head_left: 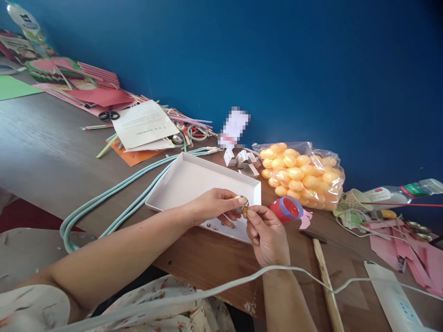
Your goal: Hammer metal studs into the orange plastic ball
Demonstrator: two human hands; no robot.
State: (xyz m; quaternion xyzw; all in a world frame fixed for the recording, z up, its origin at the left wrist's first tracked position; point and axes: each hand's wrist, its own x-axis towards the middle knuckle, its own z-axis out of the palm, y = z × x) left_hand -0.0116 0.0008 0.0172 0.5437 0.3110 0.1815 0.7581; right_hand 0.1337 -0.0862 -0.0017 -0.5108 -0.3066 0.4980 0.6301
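Observation:
Over the white shallow box [164,180], my left hand [216,203] has its fingers closed around a shiny round metal bell [242,205]. My right hand [268,233] is pinched at the bell's right side, where a gold-coloured bit shows by the fingertips. What exactly the right fingers grip is too small to make out. Several small silver beads [215,228] lie in the box below my left fingers. Just right of my right hand, a red cup [282,210] with a blue rim lies on its side.
A bag of orange balls [301,173] sits by the wall. Pale-blue cords [114,196] loop left of the box. A wooden-handled hammer [325,281], a power strip [394,295] and pink paper [411,258] lie to the right. A white cable [235,283] crosses in front of my right wrist.

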